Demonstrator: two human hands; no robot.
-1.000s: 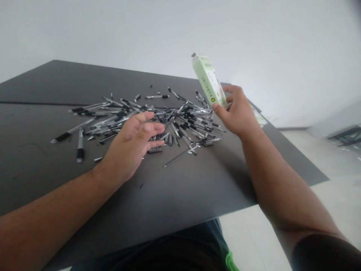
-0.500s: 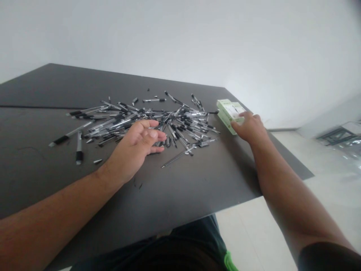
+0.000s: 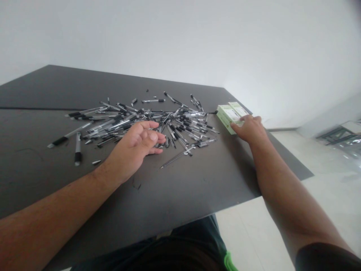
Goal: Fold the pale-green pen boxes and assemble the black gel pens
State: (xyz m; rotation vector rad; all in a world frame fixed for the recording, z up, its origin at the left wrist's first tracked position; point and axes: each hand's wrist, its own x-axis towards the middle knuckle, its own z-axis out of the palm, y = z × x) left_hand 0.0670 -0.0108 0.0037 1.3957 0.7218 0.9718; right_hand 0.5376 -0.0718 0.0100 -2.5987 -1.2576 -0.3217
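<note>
Two small pale green and white cardboard boxes lie side by side at the table's right edge. My right hand rests on their near end, its thumb against the left box and its fingers curled over the right one, partly hidden. Left of them spreads a loose heap of clear pens with black grips. Over the front of this heap hovers my left hand, palm turned inward, fingers apart and slightly bent, with nothing visible in it.
The dark table has a seam running across it behind the heap. Short black caps and pen parts are scattered around. A white wall stands behind. Beyond the right edge is a pale floor with a rack.
The box under my right hand has come down, and the two boxes now lie level, side by side. My left hand has hardly moved.
</note>
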